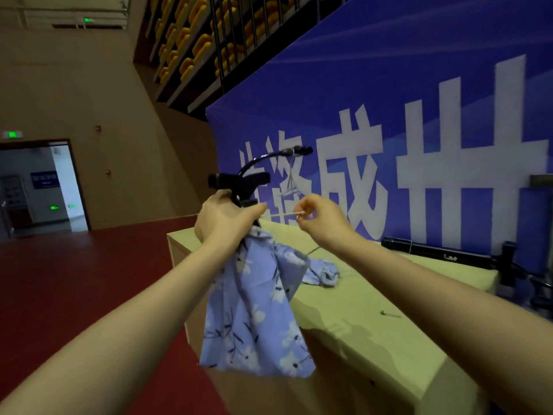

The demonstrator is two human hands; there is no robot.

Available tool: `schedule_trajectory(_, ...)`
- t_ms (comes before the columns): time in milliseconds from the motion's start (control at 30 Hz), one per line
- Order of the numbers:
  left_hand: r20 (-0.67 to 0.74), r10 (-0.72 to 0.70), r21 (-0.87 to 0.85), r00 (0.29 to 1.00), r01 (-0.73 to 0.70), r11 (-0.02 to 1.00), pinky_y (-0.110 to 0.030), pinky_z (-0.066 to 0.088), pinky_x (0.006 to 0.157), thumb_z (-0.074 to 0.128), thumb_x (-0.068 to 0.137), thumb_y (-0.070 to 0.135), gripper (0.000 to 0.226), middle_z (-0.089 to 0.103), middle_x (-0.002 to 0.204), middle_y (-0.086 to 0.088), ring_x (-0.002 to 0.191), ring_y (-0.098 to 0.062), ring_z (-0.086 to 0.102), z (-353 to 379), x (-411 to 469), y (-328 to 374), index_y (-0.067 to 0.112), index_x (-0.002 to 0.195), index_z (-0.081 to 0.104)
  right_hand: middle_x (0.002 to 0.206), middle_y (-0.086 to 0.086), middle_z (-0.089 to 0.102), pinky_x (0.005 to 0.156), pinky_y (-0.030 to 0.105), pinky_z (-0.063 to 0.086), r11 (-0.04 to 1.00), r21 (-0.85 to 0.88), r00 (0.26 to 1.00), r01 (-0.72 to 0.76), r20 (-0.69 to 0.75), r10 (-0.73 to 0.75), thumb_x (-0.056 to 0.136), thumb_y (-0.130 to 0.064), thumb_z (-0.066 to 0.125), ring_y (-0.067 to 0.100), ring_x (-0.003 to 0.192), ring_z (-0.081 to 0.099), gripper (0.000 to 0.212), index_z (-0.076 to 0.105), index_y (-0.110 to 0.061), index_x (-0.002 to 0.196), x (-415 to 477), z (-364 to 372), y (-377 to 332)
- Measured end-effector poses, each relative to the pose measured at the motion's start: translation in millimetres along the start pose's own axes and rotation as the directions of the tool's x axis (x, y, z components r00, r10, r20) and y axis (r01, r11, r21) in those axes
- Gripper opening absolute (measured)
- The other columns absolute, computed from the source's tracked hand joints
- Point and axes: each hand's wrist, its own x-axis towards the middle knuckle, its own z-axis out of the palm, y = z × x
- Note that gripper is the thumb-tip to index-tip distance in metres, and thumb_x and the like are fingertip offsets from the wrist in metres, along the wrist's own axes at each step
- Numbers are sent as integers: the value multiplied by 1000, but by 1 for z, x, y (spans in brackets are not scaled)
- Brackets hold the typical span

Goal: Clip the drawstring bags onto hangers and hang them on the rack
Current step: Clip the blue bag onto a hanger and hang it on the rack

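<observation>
My left hand (223, 218) grips a black clip hanger (244, 182) together with the gathered top of a lilac drawstring bag (254, 310) printed with white flowers. The bag hangs down from that hand over the table's left end. The hanger's curved black hook (287, 152) rises to the upper right. My right hand (318, 217) pinches the end of the bag's pale drawstring (284, 215), pulled level to the right of the left hand. More thin cord (289, 181) dangles from the hook. A second lilac bag (323, 272) lies crumpled on the table.
The pale green table (374, 324) runs from the middle to the lower right. Black rack bars (434, 253) lie along its far right edge. A small metal piece (383, 313) rests on the top. A blue banner (389, 100) stands behind; red floor (74, 280) spreads left.
</observation>
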Motion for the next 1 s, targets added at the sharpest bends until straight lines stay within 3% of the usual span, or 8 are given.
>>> schedule_trajectory(133,60,84,11,995,-85,996,-29,41,71,69,68,48,37,65,94,-1,97,-27,62,-3,-14,53,21,92,64,79,8,61,74,44,51,999,36,983,-13,-183,19,89,-11,58,29,80,60,9,62,-13,82,-4,-46,-5)
schedule_trajectory(233,105,193,-12,976,-193,981,-32,46,76,69,66,50,36,68,103,-4,101,-29,62,-1,-22,92,23,87,61,79,17,67,75,46,52,994,112,952,6,-306,29,87,-19,64,26,76,60,12,70,-9,82,-6,-88,-12)
schedule_trajectory(333,91,279,-127,956,-267,955,-35,47,87,68,65,51,34,63,114,-8,109,-30,58,8,-31,138,27,88,61,76,8,68,71,38,49,991,122,905,52,-425,5,85,-25,67,20,76,59,15,75,-14,90,-15,-140,-21)
schedule_trajectory(433,127,287,-354,950,-227,907,-35,48,87,71,64,51,40,62,111,-8,108,-27,59,30,-41,182,23,91,64,84,3,70,75,38,51,994,92,842,51,-539,7,84,-25,68,20,83,64,15,76,-16,93,-22,-190,-21)
schedule_trajectory(600,314,409,-611,857,-147,778,-35,50,77,72,66,57,55,70,97,-12,99,-27,65,90,-95,240,13,97,61,68,5,63,56,30,52,957,290,781,-14,-594,192,89,-11,58,23,60,67,24,58,-19,66,-46,-253,15)
schedule_trajectory(733,396,541,-684,742,-154,713,-28,46,80,66,78,50,27,65,95,4,94,-15,61,138,-160,280,28,92,59,60,3,64,74,51,57,973,211,711,-92,-671,213,77,-20,57,30,74,68,29,65,-21,49,-84,-308,64)
schedule_trajectory(900,469,576,-745,670,-51,666,-37,52,85,59,64,70,64,71,96,-2,96,-22,66,183,-218,322,17,98,65,74,-1,69,74,40,51,990,73,619,-124,-774,134,87,-23,59,23,88,69,23,59,-24,64,-134,-371,91)
schedule_trajectory(1000,475,588,-766,655,-21,642,-32,45,71,60,75,61,53,69,91,-4,89,-23,63,192,-241,350,13,97,65,79,3,71,73,32,52,998,1,574,-60,-818,35,90,-23,60,15,79,69,16,62,-13,78,-150,-405,90)
